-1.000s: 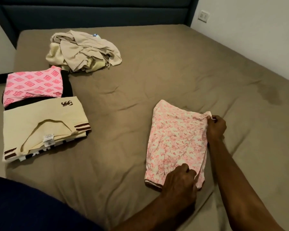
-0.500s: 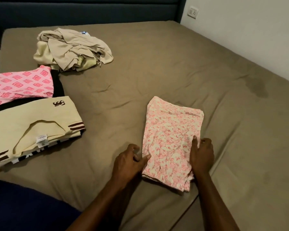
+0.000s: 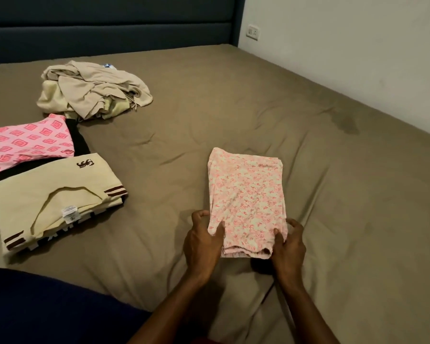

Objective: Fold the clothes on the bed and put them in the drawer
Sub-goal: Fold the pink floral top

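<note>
A: Head view. Report the item in hand and its location.

B: A pink floral garment (image 3: 246, 202), folded into a narrow rectangle, lies flat on the brown bed (image 3: 233, 100), right of centre and near the close edge.

A: Left hand status?

B: The left hand (image 3: 205, 244) grips the near left corner of the garment. The thumb lies on top of the fabric; the fingers (image 3: 200, 215) curl around the left edge. The grip is closed on the cloth.

A: Right hand status?

B: The right hand (image 3: 288, 247) grips the near right corner in the same way: thumb on top, fingers wrapped around the right edge. The near hem appears slightly raised between the two hands, with a dark shadow beneath it.

A: Other items on the bed?

B: At the left side, a folded cream shirt (image 3: 55, 202) with brown-striped cuffs and a visible neck label lies on top of another folded item. Just behind it, a folded pink diamond-print garment (image 3: 27, 145) rests on a black garment (image 3: 78, 137). Farther back, a loose pile of unfolded beige clothes (image 3: 92, 90) lies near the dark blue headboard (image 3: 109, 26).

A: Surroundings?

B: A white wall (image 3: 345, 45) with a socket (image 3: 252, 32) runs along the right. The sheet shows a dark stain (image 3: 345, 121) near that wall. The drawer is out of frame.
</note>
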### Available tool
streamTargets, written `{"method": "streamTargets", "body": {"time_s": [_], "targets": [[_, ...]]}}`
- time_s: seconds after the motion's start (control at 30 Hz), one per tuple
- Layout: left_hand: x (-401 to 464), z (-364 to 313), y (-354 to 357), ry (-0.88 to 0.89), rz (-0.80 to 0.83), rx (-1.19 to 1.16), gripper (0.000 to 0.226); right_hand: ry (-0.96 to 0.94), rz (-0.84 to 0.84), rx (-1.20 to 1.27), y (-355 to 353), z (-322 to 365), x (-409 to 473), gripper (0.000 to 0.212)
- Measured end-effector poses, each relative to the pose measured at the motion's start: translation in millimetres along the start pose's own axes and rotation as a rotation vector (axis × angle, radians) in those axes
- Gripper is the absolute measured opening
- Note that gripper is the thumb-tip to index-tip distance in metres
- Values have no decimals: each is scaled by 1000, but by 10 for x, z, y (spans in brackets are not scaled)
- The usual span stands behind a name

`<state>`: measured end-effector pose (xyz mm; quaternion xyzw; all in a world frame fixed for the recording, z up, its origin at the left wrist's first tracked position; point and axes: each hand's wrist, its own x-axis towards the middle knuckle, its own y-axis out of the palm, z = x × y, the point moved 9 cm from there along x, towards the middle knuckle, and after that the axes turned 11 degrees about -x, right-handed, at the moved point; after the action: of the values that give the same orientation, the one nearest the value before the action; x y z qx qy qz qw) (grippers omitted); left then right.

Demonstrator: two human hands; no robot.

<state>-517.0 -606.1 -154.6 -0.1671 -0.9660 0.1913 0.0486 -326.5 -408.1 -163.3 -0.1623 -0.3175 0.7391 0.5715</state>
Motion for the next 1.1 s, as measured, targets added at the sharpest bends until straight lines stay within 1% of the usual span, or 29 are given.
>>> {"method": "streamTargets", "body": {"time_s": [0.07,0.17,0.23,0.3,0.33,0.4,0.43,0.47,0.5,0.53,0.57,0.63,0.7,0.73,0.77,0.8,0.83,0.9,0.93,0.97,1.03,1.1], "targets": [[-89,46,0,-28,36,65,49,-23,51,-75,59,-12,-77,37],[-183,156,35,-72,154,242,58,-45,162,-122,113,-106,-172,38],[-246,122,-14,-67,170,346,57,-131,150,-78,-5,25,-256,42],[-307,-15,-63,-35,145,379,55,-175,123,-21,-139,115,-320,53],[-329,-88,-92,-12,122,386,55,-179,108,-10,-175,108,-343,55],[-397,-181,-119,9,116,421,57,-141,122,-3,-180,-6,-402,48],[-420,-182,-106,-8,141,428,60,-107,142,-8,-149,-98,-400,40],[-444,-145,-70,-35,178,423,64,-61,150,-20,-144,-177,-423,29],[-453,-80,-24,-68,211,404,69,-22,146,-11,-143,-239,-438,23],[-458,-7,14,-103,236,380,75,11,145,-6,-152,-241,-469,29],[-455,46,39,-131,257,341,81,19,145,-3,-145,-228,-487,42],[-413,121,64,-157,309,191,94,-28,151,-57,-126,-131,-551,62],[-393,132,107,-135,435,-39,121,-48,160,-112,-107,-119,-605,71],[-392,135,123,-116,519,-108,134,-31,161,-107,-114,-140,-606,73],[-399,132,135,-82,601,-112,138,-1,161,-63,-138,-189,-586,71],[-400,153,139,-50,664,-73,134,41,166,12,-149,-236,-558,67],[-407,184,141,-20,696,-28,121,85,181,96,-155,-281,-540,64],[-410,211,111,53,659,66,78,143,202,197,-165,-331,-536,62],[-430,178,79,97,616,120,61,160,203,199,-164,-372,-539,62],[-465,132,52,135,573,155,52,169,201,193,-171,-410,-550,60],[-569,15,55,203,544,163,48,190,173,182,-229,-424,-597,55],[-674,-72,64,248,542,145,49,157,88,132,-352,-374,-644,51]]}}
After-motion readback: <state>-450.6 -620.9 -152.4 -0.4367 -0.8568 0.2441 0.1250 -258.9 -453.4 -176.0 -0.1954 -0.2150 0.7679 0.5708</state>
